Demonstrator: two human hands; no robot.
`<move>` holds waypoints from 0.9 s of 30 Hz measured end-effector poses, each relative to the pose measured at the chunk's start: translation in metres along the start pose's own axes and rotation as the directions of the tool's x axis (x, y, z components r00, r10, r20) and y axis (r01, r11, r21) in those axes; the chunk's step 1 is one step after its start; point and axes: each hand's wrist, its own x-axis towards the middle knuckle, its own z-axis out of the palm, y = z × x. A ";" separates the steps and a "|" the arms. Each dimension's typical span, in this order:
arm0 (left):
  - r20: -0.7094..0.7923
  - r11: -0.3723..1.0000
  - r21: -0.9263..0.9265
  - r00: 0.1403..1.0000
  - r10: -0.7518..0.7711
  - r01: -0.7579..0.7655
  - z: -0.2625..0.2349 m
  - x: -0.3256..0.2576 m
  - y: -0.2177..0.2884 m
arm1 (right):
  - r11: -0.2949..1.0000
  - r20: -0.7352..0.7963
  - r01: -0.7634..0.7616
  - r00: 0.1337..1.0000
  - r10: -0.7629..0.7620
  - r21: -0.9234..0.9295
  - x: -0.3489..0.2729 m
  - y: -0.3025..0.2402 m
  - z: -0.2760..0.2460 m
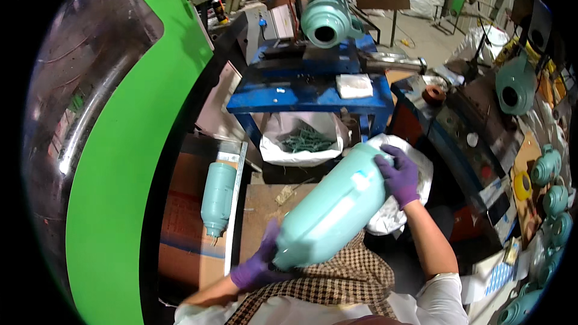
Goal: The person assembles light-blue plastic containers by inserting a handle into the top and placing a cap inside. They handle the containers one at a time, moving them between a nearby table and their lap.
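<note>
Pale teal plastic, blow-moulded: a big jerrycan-style container (pixel 337 204) lies tilted across the person's lap, over a brown checked apron (pixel 337 280), its base end low at left, its top end up at right. Both hands wear purple gloves. Left hand (pixel 256 265) is cupped under the lower end, fingers wrapped round the corner, gripping it. Right hand (pixel 399 174) is pressed on the upper end, fingers spread over the shoulder, grasping it. The container is held off the surfaces, between the two hands.

Around it:
- white sack (pixel 403 210) just behind the container, under the right hand
- second teal bottle (pixel 217 195), smaller, lying neck-down on a cardboard-covered bench (pixel 186 247) to the left, apart from the hands
- white bag of green plastic offcuts (pixel 304 141) under a blue steel table (pixel 307 96)
- teal moulded housing (pixel 328 21) with a round opening on top of the blue table, a folded white cloth (pixel 354 85) beside it
- row of small teal moulded parts (pixel 551 198) along the right edge
- bright green machine guard (pixel 120 162) with a dark window fills the left side
</note>
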 end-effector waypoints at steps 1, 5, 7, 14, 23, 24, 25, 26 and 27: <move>-0.147 0.999 0.040 0.989 -0.024 0.030 0.004 -0.011 -0.001 | 0.979 0.055 0.179 0.983 -0.174 -0.102 0.008 -0.014 0.014; -0.446 0.988 0.125 0.895 -0.024 0.089 0.003 -0.029 -0.015 | 0.856 0.350 0.363 0.907 -0.234 -0.367 0.126 -0.083 0.060; -0.501 0.895 0.446 0.833 0.234 0.017 -0.006 -0.025 -0.021 | 0.657 0.151 0.323 0.940 -0.305 -0.682 0.196 -0.108 0.084; -0.772 0.951 -0.081 0.622 0.129 -0.298 -0.049 0.027 0.035 | 0.344 -0.007 0.594 0.495 -0.869 -0.728 0.163 -0.092 0.058; 0.049 0.111 0.973 0.657 0.753 -0.200 -0.092 0.254 0.119 | 0.861 -0.298 0.495 0.844 -0.445 0.115 -0.161 -0.030 -0.092; 0.018 0.055 0.995 0.714 0.700 -0.080 -0.079 0.288 0.120 | 0.857 -0.265 0.467 0.873 -0.409 0.218 -0.165 -0.024 -0.086; 0.019 -0.031 1.000 0.733 0.680 0.002 -0.065 0.323 0.120 | 0.846 -0.212 0.419 0.906 -0.366 0.329 -0.164 -0.019 -0.077; -0.012 -0.100 0.991 0.791 0.611 0.092 -0.057 0.357 0.123 | 0.812 -0.174 0.396 0.918 -0.356 0.429 -0.161 -0.015 -0.069; 0.009 -0.183 0.975 0.801 0.599 0.125 -0.053 0.389 0.125 | 0.792 -0.183 0.476 0.879 -0.440 0.382 -0.156 -0.012 -0.064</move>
